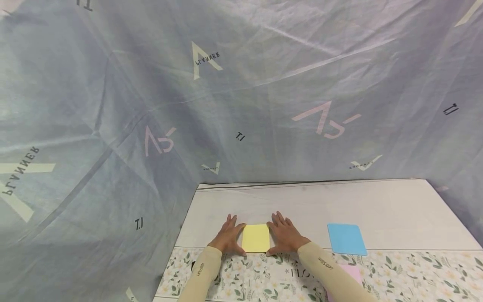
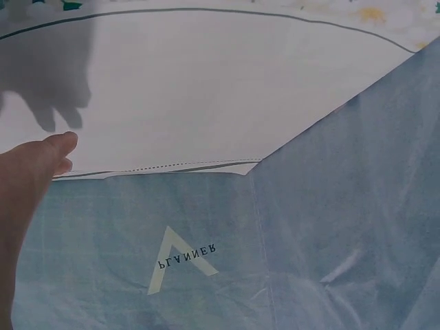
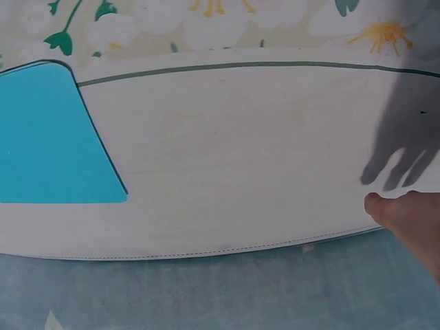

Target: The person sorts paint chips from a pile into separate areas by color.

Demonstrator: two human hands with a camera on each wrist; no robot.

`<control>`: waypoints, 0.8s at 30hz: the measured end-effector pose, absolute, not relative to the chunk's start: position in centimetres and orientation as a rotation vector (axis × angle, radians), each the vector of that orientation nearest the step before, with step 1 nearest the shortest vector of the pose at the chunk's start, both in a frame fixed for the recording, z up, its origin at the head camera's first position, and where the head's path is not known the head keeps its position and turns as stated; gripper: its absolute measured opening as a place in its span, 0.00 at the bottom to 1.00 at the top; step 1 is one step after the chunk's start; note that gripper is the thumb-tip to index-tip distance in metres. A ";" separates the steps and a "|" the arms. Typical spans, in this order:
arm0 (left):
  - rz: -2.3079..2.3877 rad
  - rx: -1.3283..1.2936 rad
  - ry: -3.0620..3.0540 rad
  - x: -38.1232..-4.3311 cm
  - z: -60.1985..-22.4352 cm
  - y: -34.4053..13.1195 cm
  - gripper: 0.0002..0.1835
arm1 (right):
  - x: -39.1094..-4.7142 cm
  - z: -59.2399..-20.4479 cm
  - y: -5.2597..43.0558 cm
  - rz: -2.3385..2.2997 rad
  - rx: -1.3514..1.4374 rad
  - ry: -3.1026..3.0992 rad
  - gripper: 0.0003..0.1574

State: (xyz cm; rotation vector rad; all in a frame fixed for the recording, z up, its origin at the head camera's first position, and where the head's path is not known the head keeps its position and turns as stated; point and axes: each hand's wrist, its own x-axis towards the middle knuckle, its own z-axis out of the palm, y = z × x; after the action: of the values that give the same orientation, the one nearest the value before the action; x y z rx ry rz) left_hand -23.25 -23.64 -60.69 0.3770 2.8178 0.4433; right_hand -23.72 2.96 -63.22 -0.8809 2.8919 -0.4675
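A flat yellow square piece (image 1: 256, 238) lies on the table between my two hands in the head view. At its left edge is my left hand (image 1: 228, 237), fingers spread, with one fingertip by the far corner and another by the near corner. My right hand (image 1: 284, 235) mirrors this at the right edge, its other fingers stretched forward. In the left wrist view, part of the left hand (image 2: 31, 182) enters at the left side. The right hand (image 3: 409, 214) shows at the right edge of the right wrist view. Neither wrist view shows the yellow piece.
To the right lies a flat blue piece (image 1: 347, 239) with rounded corners. A pink piece (image 1: 352, 272) is partly hidden under the right forearm. The table has a white far band (image 1: 302, 201) and a floral near part (image 1: 415, 272). Grey-blue printed fabric (image 1: 241, 105) rises behind it.
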 end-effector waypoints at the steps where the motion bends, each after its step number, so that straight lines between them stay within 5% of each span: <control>1: 0.444 0.376 2.817 -23.3 -60.8 -23.7 0.59 | -23.7 -63.2 2.9 -0.465 -0.881 2.891 0.70; 24: 0.413 0.338 2.813 -23.6 -61.8 -23.4 0.61 | -23.8 -63.7 3.1 -0.471 -0.856 2.870 0.70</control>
State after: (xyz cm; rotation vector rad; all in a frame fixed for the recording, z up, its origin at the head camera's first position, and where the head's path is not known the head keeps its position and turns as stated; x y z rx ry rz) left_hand -23.55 -23.42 -61.81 0.3380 2.8127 0.4134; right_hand -23.80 3.11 -63.67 -0.8563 2.8697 -0.4712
